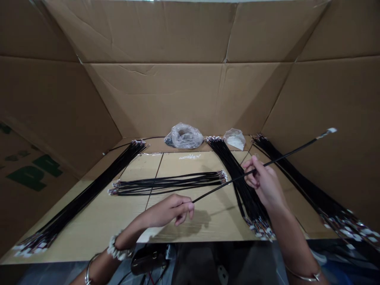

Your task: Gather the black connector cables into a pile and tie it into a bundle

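A black cable with a white connector at its upper right end is stretched between my hands above the table. My left hand pinches its lower left end, which is hidden in the fingers. Further along, my right hand grips the same cable, and the free part slants up to the right. Below and beyond my left hand lies a small row of black cables with connectors at both ends. A thick bundle of black cables runs under my right hand, its white connectors near the table's front edge.
Another cable bundle lies along the left, and one more along the right wall. A clear plastic bag and a smaller bag with white contents sit at the back. Cardboard walls enclose the table on three sides.
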Available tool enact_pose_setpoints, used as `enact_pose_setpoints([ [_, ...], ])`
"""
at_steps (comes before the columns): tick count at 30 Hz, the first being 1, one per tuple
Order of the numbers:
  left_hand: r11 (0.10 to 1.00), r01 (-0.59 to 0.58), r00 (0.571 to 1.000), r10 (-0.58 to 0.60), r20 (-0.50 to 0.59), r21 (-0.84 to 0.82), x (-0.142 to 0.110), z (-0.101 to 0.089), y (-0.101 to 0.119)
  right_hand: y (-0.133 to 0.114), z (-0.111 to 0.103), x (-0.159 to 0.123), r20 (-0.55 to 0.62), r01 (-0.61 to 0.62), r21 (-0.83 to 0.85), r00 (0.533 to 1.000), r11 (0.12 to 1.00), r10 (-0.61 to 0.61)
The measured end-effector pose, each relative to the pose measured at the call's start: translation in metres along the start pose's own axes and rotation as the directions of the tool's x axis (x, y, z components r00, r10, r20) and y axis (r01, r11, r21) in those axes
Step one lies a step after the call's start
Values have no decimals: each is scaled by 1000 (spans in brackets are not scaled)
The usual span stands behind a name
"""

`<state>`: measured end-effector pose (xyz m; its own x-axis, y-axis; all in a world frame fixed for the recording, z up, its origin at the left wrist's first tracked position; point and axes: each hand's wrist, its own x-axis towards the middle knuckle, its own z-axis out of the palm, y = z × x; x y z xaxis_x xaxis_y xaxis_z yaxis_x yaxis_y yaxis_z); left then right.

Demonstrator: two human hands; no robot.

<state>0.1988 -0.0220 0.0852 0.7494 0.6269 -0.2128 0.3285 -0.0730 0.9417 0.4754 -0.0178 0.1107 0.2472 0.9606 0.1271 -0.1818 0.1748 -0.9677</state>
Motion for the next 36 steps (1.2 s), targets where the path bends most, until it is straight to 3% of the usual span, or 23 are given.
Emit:
enact_pose_setpoints([
  [3, 999, 27, 999, -26, -23, 30, -9, -7, -17, 10, -19, 10, -35, -37, 31, 999, 999, 38],
  [8, 996, 26, 995, -18, -95, 84, -21, -13, -20, 20, -26, 13, -92, -59, 67, 994, 996, 65],
  [17, 998, -13, 935, -11, -355, -66, -32, -14, -22, 29, -33, 16, -117, -51, 115, 991, 992, 65],
  [21, 978, 35, 882, 66, -467, 205, -35, -7, -25, 31, -28, 12, -128, -19, 143, 991, 990, 37],
  [25, 787, -6, 796, 377, -473, 617, -30, 1, -33, 35, -18, 7, -105, -36, 167, 993, 985, 54],
  [29, 647, -64, 706, 567, -424, 760, -26, 3, -37, 37, -14, 4, -100, -71, 176, 991, 982, 89],
  [32, 683, -65, 706, 546, -450, 727, -30, -2, -36, 37, -17, 4, -105, -87, 175, 989, 981, 107],
  [36, 858, -17, 755, 348, -556, 513, -49, -20, -38, 38, -25, 4, -157, -94, 214, 979, 972, 129],
])
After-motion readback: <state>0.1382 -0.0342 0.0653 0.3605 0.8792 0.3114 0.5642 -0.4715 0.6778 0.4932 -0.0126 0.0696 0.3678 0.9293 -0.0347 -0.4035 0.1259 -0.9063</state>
